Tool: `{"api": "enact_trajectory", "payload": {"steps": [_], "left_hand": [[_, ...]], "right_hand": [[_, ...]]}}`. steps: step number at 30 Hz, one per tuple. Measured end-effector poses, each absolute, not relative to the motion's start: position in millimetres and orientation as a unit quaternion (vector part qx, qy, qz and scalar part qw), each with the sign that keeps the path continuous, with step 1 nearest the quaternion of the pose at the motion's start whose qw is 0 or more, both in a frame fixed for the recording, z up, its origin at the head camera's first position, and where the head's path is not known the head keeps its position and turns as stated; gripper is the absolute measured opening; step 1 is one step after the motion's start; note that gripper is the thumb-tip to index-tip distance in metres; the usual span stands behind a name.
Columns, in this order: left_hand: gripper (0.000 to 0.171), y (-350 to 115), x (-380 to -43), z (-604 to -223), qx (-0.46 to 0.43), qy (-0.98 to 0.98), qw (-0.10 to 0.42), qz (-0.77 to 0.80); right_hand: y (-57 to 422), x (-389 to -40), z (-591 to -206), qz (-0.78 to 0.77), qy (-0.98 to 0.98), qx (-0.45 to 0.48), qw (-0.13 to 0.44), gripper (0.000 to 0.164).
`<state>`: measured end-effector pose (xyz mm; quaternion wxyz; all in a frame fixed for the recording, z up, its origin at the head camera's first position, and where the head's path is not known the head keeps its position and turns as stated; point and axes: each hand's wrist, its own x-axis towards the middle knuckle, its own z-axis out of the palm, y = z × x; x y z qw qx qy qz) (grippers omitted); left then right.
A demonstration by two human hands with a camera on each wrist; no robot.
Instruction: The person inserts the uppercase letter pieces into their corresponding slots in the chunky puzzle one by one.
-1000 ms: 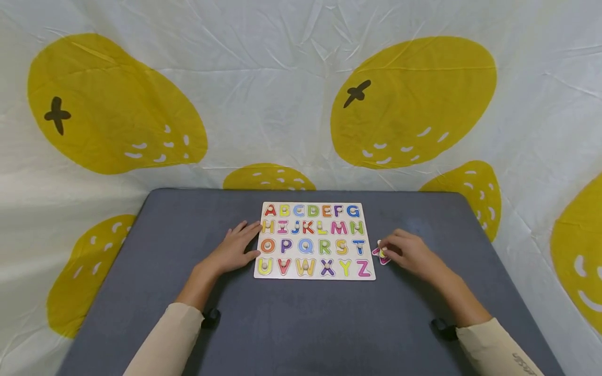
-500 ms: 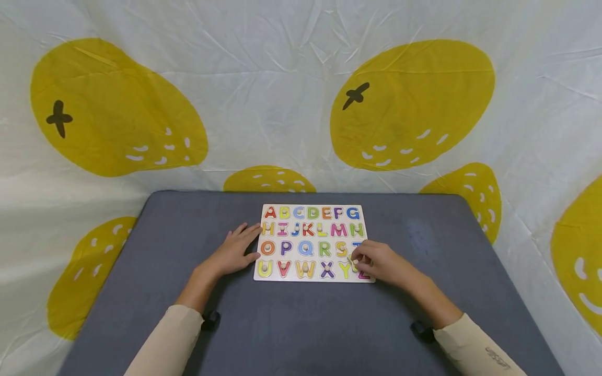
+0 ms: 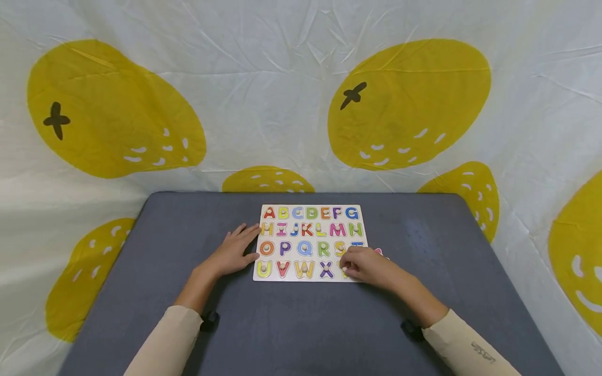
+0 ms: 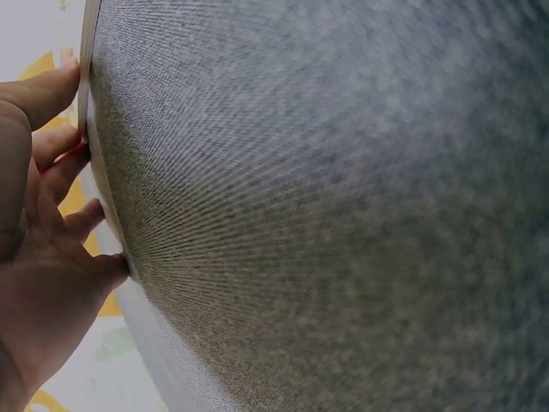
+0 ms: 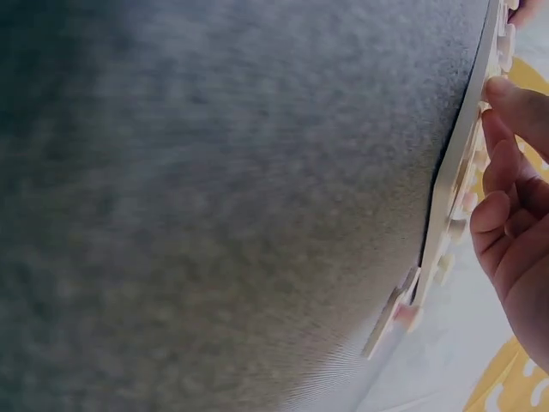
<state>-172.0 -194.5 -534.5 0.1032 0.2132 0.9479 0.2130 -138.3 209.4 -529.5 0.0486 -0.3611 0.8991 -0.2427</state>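
A wooden alphabet puzzle board (image 3: 287, 275) with bright letters and small knobs lies on the grey table. In the head view my right hand (image 3: 373, 269) reaches over its lower right corner. Thumb and fingers pinch the knob of a yellow-green letter Y piece (image 3: 345, 273) at the Y place; the hand covers much of it and the Z place. Whether the piece sits fully in its recess I cannot tell. My left hand (image 3: 230, 253) lies with fingers spread against the board's left edge. In the left wrist view, the fingertips and thumb touch the board's side (image 4: 86, 94).
Just right of the board lies a loose pink letter piece (image 3: 379, 252), partly behind my right hand; the right wrist view shows this loose piece (image 5: 390, 322) leaning at the board's edge. A white curtain (image 3: 268, 115) with yellow fruit prints hangs behind the table (image 3: 301, 329).
My right hand has lifted the yellow-green Y piece from beside the board and carried it left and over to the Y place. The pink piece stays at the right. My left hand has not moved.
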Motion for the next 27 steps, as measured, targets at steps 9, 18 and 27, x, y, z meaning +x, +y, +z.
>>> {"api": "enact_trajectory", "payload": {"steps": [9,18,27], "left_hand": [[0.075,-194,-171,-535,0.217,0.947,0.100,0.213],[0.075,-194,-171,-535,0.213,0.948,0.101,0.213],[0.076,-194,-173,-535,0.209,0.948,0.105,0.214]], "right_hand": [[216,-137,-529,-0.225,0.910,-0.343,0.057,0.014],[249,-139,-524,-0.250,0.911,-0.327,0.028,0.020],[280,-144,-524,-0.245,0.924,-0.294,-0.004,0.022]]}}
